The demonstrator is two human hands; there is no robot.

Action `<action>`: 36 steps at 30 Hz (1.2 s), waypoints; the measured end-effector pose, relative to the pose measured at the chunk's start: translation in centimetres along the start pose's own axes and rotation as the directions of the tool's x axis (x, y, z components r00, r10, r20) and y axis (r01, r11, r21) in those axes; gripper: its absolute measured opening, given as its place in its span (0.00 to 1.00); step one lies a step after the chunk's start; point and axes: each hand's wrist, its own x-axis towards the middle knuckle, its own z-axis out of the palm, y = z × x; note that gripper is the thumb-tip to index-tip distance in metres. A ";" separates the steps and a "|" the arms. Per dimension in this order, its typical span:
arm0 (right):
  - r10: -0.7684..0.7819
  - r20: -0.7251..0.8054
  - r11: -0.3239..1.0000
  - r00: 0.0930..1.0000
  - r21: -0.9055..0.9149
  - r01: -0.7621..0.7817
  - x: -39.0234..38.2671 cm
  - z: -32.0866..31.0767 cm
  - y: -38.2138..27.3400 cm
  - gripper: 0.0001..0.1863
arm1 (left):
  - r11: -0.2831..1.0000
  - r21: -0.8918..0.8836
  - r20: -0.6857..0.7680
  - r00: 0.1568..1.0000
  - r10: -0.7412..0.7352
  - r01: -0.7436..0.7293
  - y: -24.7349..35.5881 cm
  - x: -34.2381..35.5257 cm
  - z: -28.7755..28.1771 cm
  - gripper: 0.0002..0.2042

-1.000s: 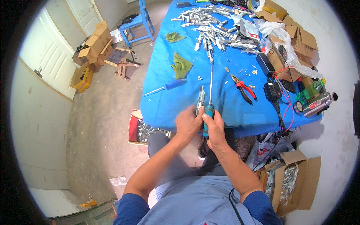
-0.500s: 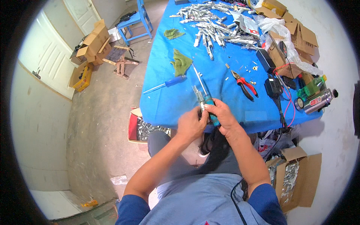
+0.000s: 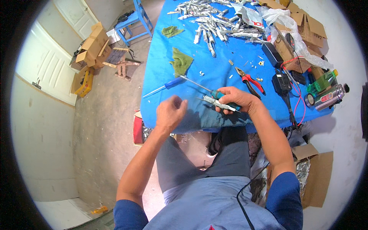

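Observation:
My right hand (image 3: pixel 237 100) is closed around a screwdriver with a teal handle (image 3: pixel 217 94), its long shaft pointing up and left. The same hand also holds a slim silver-and-white part (image 3: pixel 215 101), lying beneath the handle. My left hand (image 3: pixel 171 113) is apart from both, over the table's front left edge; its fingers are curled and blurred, and anything inside is hidden. Left of the shaft lies a blue-handled screwdriver (image 3: pixel 165 86). Beyond it rests a green cloth (image 3: pixel 181 62). Pliers with red-and-black handles (image 3: pixel 251 82) lie to the right.
A heap of similar silver-white parts (image 3: pixel 209 28) covers the far table (image 3: pixel 153 111). On the right are a black adapter (image 3: pixel 281 83), cables, a green bottle (image 3: pixel 322 82) and a steel flask (image 3: pixel 326 97). A red-sided box (image 3: pixel 138 128) of small metal pieces sits below the left edge.
My hands have separated. The left has moved left and up, off the silver-white part; the right has turned and lifted over the table, keeping the teal screwdriver and that part.

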 end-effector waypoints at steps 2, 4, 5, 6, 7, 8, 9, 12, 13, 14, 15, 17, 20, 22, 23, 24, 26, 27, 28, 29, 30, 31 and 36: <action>0.049 0.037 0.996 0.998 -0.079 -0.046 0.1 -0.5 -0.6 0.22 | 0.997 0.047 0.043 0.997 0.065 -0.067 0.1 0.9 -0.3 0.15; 0.104 0.060 0.984 0.993 -0.151 -0.094 0.4 -0.6 -1.3 0.24 | 0.991 0.029 0.094 0.988 0.125 -0.128 0.1 1.4 0.0 0.14; 0.119 0.092 0.978 0.989 -0.183 -0.101 0.8 -0.7 -1.4 0.24 | 0.988 -0.013 0.122 0.980 0.155 -0.154 0.0 1.6 0.5 0.13; 0.136 0.122 0.971 0.983 -0.214 -0.107 1.1 -0.8 -1.6 0.25 | 0.982 -0.058 0.151 0.971 0.186 -0.179 0.0 1.8 1.0 0.13; 0.153 0.151 0.963 0.977 -0.245 -0.113 1.5 -0.9 -1.7 0.25 | 0.979 -0.053 0.174 0.963 0.205 -0.199 0.1 1.8 1.4 0.13; 0.151 0.152 0.964 0.977 -0.240 -0.112 1.9 -0.9 -1.7 0.25 | 0.975 -0.048 0.196 0.955 0.223 -0.218 0.1 1.6 1.8 0.14; 0.149 0.149 0.965 0.978 -0.236 -0.111 2.2 -1.0 -1.6 0.25 | 0.970 -0.047 0.218 0.945 0.244 -0.239 0.2 1.6 2.1 0.14; 0.170 0.142 0.969 0.975 -0.203 -0.139 2.9 -1.4 -1.7 0.24 | 0.954 -0.041 0.237 0.924 0.299 -0.298 0.3 1.7 2.2 0.13; 0.181 0.142 0.970 0.973 -0.189 -0.152 3.1 -1.5 -1.8 0.24 | 0.946 -0.022 0.231 0.919 0.321 -0.325 0.3 1.6 2.2 0.13; 0.171 0.135 0.971 0.976 -0.190 -0.144 3.2 -1.5 -1.7 0.22 | 0.940 -0.010 0.196 0.921 0.336 -0.341 -0.1 1.4 2.6 0.12; 0.148 0.077 0.970 0.986 -0.205 -0.130 3.3 -1.5 -1.7 0.22 | 0.935 0.005 0.157 0.923 0.350 -0.355 -0.5 1.2 3.0 0.12; 0.095 -0.042 0.966 0.995 -0.236 -0.103 3.4 -1.5 -1.7 0.21 | 0.932 0.043 0.091 0.930 0.356 -0.360 -0.9 0.6 3.5 0.11; -0.195 -0.273 0.919 0.942 -0.386 0.078 2.1 -1.7 -1.6 0.21 | 0.935 0.086 0.022 0.939 0.344 -0.344 -0.7 0.0 4.0 0.09; -0.272 -0.408 0.890 0.872 -0.450 0.067 0.2 -2.5 -1.4 0.24 | 0.932 0.095 -0.006 0.936 0.353 -0.351 -0.8 -0.2 4.3 0.08; -0.342 -0.459 0.845 0.820 -0.532 0.055 -1.2 -2.8 -1.2 0.24 | 0.927 0.098 -0.006 0.931 0.365 -0.362 -1.0 -0.3 4.5 0.08; -0.414 -0.497 0.792 0.763 -0.609 0.033 -3.1 -2.2 -1.3 0.25 | 0.923 0.098 -0.007 0.927 0.375 -0.372 -1.1 -0.2 4.5 0.08; -0.471 -0.526 0.735 0.709 -0.678 -0.015 -6.9 -1.2 -1.0 0.25 | 0.918 0.098 -0.014 0.921 0.388 -0.385 -1.3 -0.3 4.6 0.07; -0.455 -0.532 0.738 0.714 -0.674 -0.032 -8.9 -0.6 -0.5 0.25 | 0.915 0.098 -0.017 0.919 0.394 -0.390 -1.3 -0.4 4.6 0.08; -0.484 -0.484 0.677 0.729 -0.735 -0.039 -11.0 -0.3 0.5 0.25 | 0.912 0.096 -0.019 0.916 0.402 -0.398 -1.3 -0.4 4.6 0.08; -0.482 -0.475 0.668 0.736 -0.743 -0.042 -12.7 0.8 1.2 0.26 | 0.910 0.103 -0.019 0.914 0.406 -0.402 -1.3 -0.5 4.6 0.08; -0.482 -0.465 0.660 0.742 -0.750 -0.041 -14.4 1.9 2.1 0.27 | 0.907 0.114 -0.020 0.912 0.411 -0.406 -1.2 -0.5 4.6 0.08; -0.451 -0.501 0.707 0.738 -0.706 -0.047 -15.8 3.6 2.6 0.28 | 0.904 0.118 -0.018 0.909 0.417 -0.412 -1.0 -0.5 4.6 0.08; -0.312 -0.499 0.802 0.809 -0.594 -0.058 -19.1 7.7 5.4 0.24 | 0.905 0.147 0.004 0.915 0.404 -0.400 -0.8 -0.7 4.5 0.08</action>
